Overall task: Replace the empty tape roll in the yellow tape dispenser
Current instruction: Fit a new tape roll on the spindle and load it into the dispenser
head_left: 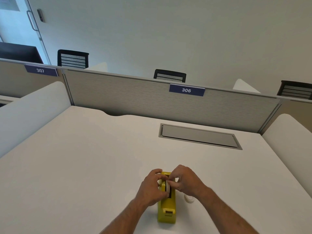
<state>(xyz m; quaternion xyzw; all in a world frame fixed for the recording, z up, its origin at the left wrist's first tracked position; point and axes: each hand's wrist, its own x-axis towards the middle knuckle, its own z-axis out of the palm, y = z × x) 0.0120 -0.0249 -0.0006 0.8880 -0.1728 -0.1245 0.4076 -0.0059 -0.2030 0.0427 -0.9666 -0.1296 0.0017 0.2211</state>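
While the yellow dispenser (166, 207) sits on the white desk (84, 157) near you, both your hands meet over its well. Your left hand (151, 188) and right hand (186, 181) pinch a white tape roll (167, 187) between curled fingertips. Another roll (189, 198) lies just right.

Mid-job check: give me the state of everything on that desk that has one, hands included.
yellow tape dispenser: upright on the desk, cutter end toward the person.
tape roll: in the dispenser's slot, pinched by both hands.
left hand: gripping the roll and the dispenser's side.
right hand: fingertips on the roll.
small clear roll: lying on the desk, right of the dispenser.
desk cable hatch: closed.
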